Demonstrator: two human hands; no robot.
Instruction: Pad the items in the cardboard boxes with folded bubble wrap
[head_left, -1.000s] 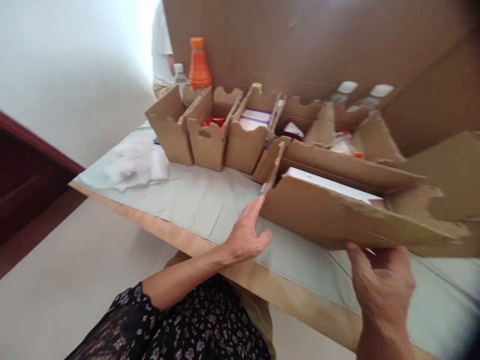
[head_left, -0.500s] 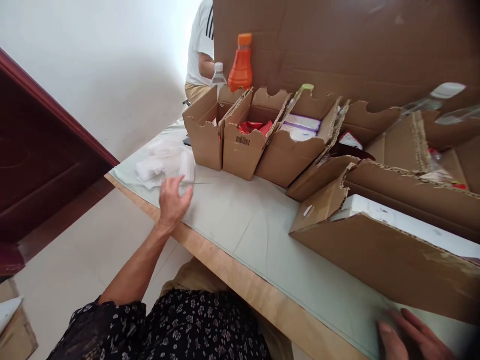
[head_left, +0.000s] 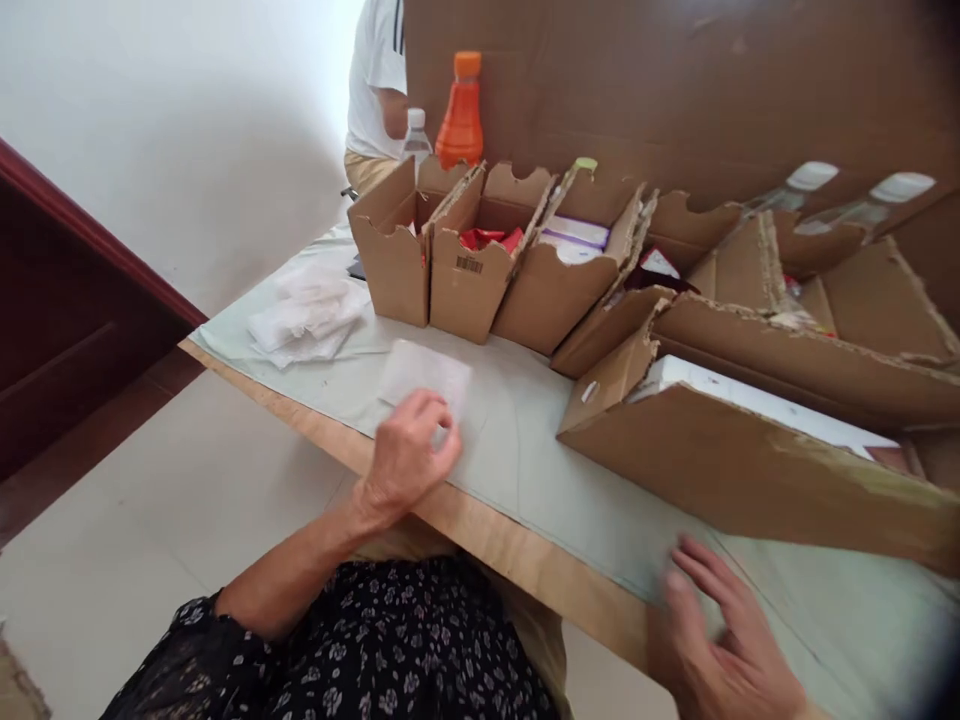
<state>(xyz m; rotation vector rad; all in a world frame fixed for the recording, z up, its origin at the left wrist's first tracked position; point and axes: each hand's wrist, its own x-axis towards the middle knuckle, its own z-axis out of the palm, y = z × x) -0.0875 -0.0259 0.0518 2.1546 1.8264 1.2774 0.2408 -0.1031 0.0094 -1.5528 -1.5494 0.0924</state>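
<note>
With thumb and fingers pinched, my left hand (head_left: 411, 447) grips the near edge of a flat, translucent white bag (head_left: 426, 374), which looks like a packing pouch, just over the cloth. To its left lies a loose pile of similar white bags (head_left: 306, 312). My right hand (head_left: 724, 630) is open by the table's front edge, thumb and fingers apart, holding nothing. Beyond it stands a long, low cardboard box (head_left: 720, 450) with a white boxed item (head_left: 765, 405) inside.
Cut cardboard bins (head_left: 459, 290) stand in a row at the back, holding red packets and a white-and-purple pack (head_left: 576, 235). Behind them are an orange bottle (head_left: 460, 120) and clear bottles (head_left: 877, 200). A pale green cloth (head_left: 517, 440) covers the table. A person (head_left: 375, 90) sits behind.
My left hand has moved right, away from the pile, bringing one white bag with it. My right hand has come further into view, moving left. The view has shifted slightly.
</note>
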